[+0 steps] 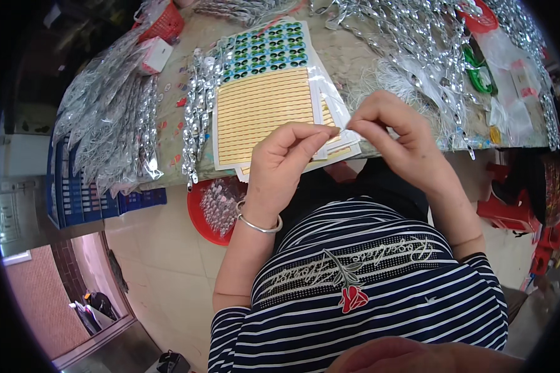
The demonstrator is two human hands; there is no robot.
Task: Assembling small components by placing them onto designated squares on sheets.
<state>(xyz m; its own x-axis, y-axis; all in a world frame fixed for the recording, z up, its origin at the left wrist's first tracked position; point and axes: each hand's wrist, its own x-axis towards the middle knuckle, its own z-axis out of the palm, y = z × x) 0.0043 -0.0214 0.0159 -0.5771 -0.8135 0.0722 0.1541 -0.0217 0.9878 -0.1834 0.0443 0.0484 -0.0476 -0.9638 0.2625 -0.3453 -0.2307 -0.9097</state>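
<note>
My left hand [283, 161], a bangle on its wrist, pinches thumb and forefinger together. A tiny dark tip shows at its fingertips. My right hand [404, 137] is also pinched, close to the left fingertips, with something thin and pale at its tip. What either hand holds is too small to name. Below the hands lies a stack of sticker sheets [261, 115], yellowish with thin dark rows. The far part of the stack has green, blue and black eye-shaped stickers [264, 46]. A bunch of shiny silver twisted strips [196, 118] lies along its left side.
Silver strips in clear wrapping [115, 112] hang over the table's left edge above a blue crate [81, 193]. More silver strips [410, 50] with white threads lie at right, near a green basket [476, 68]. Below the table edge, a red basin [200, 217] holds small shiny pieces.
</note>
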